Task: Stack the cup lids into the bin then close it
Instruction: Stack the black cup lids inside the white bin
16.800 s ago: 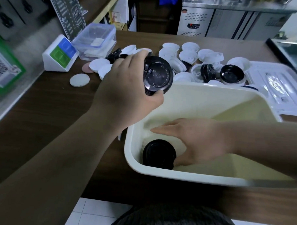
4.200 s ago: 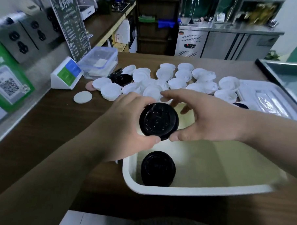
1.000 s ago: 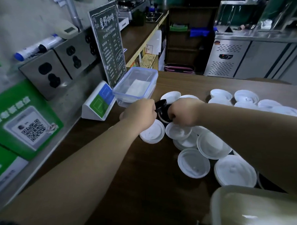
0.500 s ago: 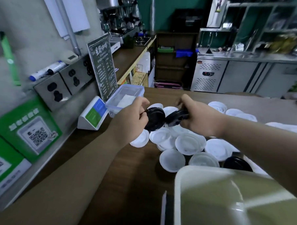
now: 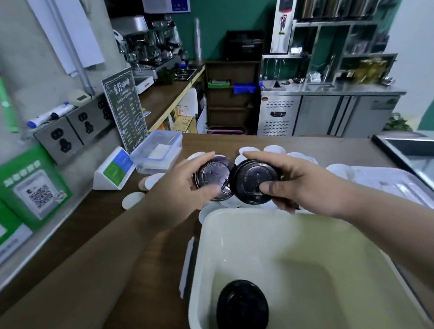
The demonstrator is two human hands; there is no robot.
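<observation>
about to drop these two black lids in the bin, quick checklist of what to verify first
1. Left hand grips the first black lid by its rim: ok.
2. Right hand grips the second black lid, thumb on its top: ok.
3. Both lids face the same way, tops toward the camera: ok.
4. The two lids nested into one: not ok, they are side by side with their edges meeting.
5. Bin open with room inside: ok, only a black stack stands in its near left corner.
6. How tall that stack is: cannot tell.
</observation>
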